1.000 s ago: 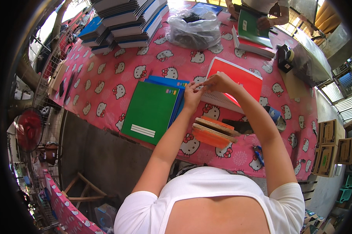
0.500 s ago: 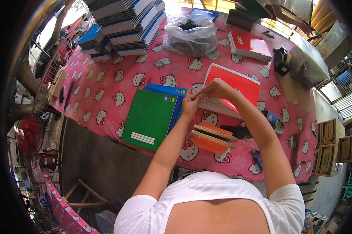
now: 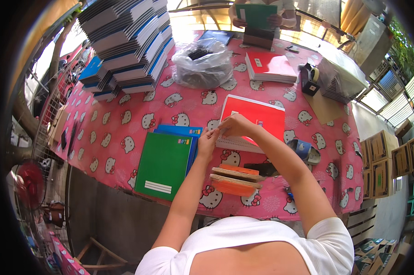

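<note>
A stack of red-covered notebooks (image 3: 262, 117) lies before me, its binding edge toward me with a row of holes or coils. Over the stack's near left corner my right hand (image 3: 235, 124) is closed in a pinch. Close against it, my left hand (image 3: 209, 139) also pinches, between the red stack and a green notebook (image 3: 161, 160). Whatever small thing the fingertips hold is too fine to make out. Blue notebooks (image 3: 181, 129) lie partly under the green one. Nearer me are orange-painted wooden blocks (image 3: 236, 181), below my right forearm's inner side.
Tall notebook stacks (image 3: 129, 50) rise at the far left, beside a plastic bag of dark wire-like pieces (image 3: 202, 68). More red notebooks (image 3: 271, 68), a tape dispenser (image 3: 310, 78) and a blue-labelled roll or can (image 3: 303, 149) stand rightward. Opposite, a person holds a green notebook (image 3: 257, 16).
My view has tilted up and shifted, so the table sits lower in it. Both hands stay pinched at the red stack's corner. The person opposite now holds the green notebook upright.
</note>
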{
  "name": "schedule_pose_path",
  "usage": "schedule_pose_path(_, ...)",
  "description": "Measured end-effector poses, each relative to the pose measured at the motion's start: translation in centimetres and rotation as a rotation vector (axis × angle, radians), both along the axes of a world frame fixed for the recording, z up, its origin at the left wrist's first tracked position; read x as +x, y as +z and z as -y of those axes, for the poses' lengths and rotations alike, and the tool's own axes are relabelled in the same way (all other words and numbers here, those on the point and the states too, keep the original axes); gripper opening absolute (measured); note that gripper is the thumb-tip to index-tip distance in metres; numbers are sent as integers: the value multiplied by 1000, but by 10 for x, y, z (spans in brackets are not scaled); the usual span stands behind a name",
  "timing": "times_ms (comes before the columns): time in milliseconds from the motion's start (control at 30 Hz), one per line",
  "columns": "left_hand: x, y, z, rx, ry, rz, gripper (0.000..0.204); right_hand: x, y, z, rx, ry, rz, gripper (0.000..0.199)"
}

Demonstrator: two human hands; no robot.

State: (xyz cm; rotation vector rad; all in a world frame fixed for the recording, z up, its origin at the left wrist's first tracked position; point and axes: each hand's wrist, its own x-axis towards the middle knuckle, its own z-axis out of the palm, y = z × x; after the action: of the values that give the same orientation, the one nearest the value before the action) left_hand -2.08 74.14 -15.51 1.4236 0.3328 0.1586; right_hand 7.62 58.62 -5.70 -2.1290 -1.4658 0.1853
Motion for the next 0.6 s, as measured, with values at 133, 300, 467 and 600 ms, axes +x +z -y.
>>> schedule_pose_path(133, 0, -7, 1, -33, 16, 24, 37, -1, 2, 0, 41, 21, 14, 37)
schedule_pose_path(300, -5, 11, 6, -209, -64, 39, 35, -3, -2, 0, -43, -36, 24, 33)
schedule_pose_path(467, 0, 5, 8, -231, -6, 47, 33, -1, -7, 1, -17, -44, 53, 32)
schedule_pose_path(600, 2, -16, -4, -188, -18, 71, 34, -4, -4, -5, 17, -6, 90, 31)
